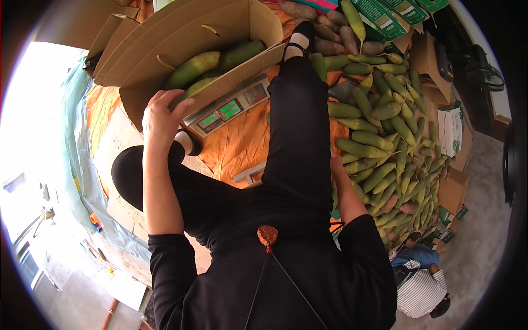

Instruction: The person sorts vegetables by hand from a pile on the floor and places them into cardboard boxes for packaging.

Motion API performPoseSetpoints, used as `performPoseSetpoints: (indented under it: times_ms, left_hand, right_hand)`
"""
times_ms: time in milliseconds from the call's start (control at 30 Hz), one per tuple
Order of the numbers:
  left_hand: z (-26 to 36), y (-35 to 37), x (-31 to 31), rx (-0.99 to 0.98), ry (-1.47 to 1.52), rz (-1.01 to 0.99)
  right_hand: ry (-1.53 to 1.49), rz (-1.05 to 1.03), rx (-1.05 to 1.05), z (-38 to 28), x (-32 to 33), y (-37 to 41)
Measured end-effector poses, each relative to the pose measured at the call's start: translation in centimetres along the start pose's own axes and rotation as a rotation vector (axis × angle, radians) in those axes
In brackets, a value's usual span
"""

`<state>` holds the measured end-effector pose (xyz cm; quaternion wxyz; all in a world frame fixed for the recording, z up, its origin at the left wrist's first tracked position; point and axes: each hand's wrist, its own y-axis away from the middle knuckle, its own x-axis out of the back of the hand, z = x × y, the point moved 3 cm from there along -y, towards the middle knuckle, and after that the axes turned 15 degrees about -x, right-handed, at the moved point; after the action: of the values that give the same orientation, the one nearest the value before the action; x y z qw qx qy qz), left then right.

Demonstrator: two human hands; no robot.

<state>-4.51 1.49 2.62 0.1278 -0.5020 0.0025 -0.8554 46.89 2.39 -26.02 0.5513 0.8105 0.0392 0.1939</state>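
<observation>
My left hand is at the near edge of an open cardboard box. Its thumb and fingers are closed round the end of a green radish inside the box. More large green radishes lie beside it in the box. The box rests on a digital scale with lit green displays. My right hand is low beside my right leg, at the left edge of a big heap of green radishes. My leg and the heap hide its fingers, so what it holds does not show.
Pinkish-brown roots lie beyond the heap. Green printed cartons stand at the back right. An orange sheet covers the floor. A person in a striped shirt is at the lower right. A small stool shows between my legs.
</observation>
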Motion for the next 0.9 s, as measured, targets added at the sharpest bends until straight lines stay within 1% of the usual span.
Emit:
performPoseSetpoints:
  times_ms: [33,100,133,167,200,233,300,333,367,400,433,500,533,567,600,633,700,767,833,900]
  left_hand:
    - [-0.1,0.0,0.1,0.015,0.0,0.01]
    - [-0.3,0.0,0.1,0.029,-0.001,0.02]
    - [-0.5,0.0,0.0,0.028,-0.001,0.037]
    - [-0.6,0.0,0.1,0.027,-0.002,0.054]
    - [-0.5,0.0,0.1,0.027,-0.002,0.055]
    - [-0.4,0.0,0.3,0.035,-0.001,0.076]
    - [-0.4,-0.2,0.6,0.041,-0.001,0.102]
    - [-0.6,-0.2,0.6,0.053,0.018,0.139]
    - [-0.8,-0.1,0.7,0.065,0.039,0.174]
    - [-0.9,-0.1,0.6,0.065,0.039,0.176]
    - [-1.2,0.0,0.8,0.068,0.035,0.215]
    - [-1.8,-0.2,1.2,0.065,0.024,0.274]
    - [-2.2,0.0,1.5,0.103,0.15,0.365]
    - [-2.5,0.2,1.9,0.14,0.28,0.454]
    - [-2.8,0.3,2.7,0.226,0.36,0.437]
    - [-3.4,0.4,3.5,0.245,0.529,0.481]
    - [-3.7,0.7,6.2,0.272,0.556,0.514]
    - [-3.8,0.7,8.7,0.315,0.518,0.551]
    - [-7.1,1.4,10.4,0.359,0.353,0.483]
    - [-9.4,2.0,11.2,0.42,0.256,0.411]
  right_hand:
    - [0.0,0.0,0.001,-0.1,-0.2,-0.2]
    - [0.023,0.024,0.095,-0.4,-0.2,-1.3]
    - [0.023,0.024,0.097,-0.6,0.1,-1.8]
    - [0.106,0.068,0.111,-1.3,0.3,-2.1]
    - [0.19,0.111,0.124,-2.3,0.3,-1.7]
    - [0.19,0.111,0.126,-3.4,0.5,-1.2]
    - [0.375,0.147,0.195,-7.4,0.5,1.6]
    - [0.374,0.146,0.198,-8.3,1.0,0.3]
    - [0.15,-0.197,0.363,-9.1,1.6,-1.7]
    - [-0.082,-0.539,0.519,-10.6,1.3,-1.1]
    - [-0.081,-0.54,0.521,-11.5,1.4,-0.9]
    - [0.038,0.082,0.34,-17.8,0.7,5.6]
    - [0.035,0.078,0.356,-20.1,0.3,7.0]
    - [0.043,0.072,0.431,-22.4,0.0,8.1]
    - [0.054,0.063,0.506,-24.6,-0.4,9.4]
    - [0.058,0.055,0.521,-26.8,-1.0,10.8]
    - [0.069,-0.043,0.66,-30.9,-2.7,13.8]
    - [0.189,-0.056,0.753,-34.3,-4.5,15.9]
    - [0.226,-0.058,0.806,-36.8,-6.5,17.7]
    - [0.367,-0.007,0.849,-38.9,-8.7,19.0]
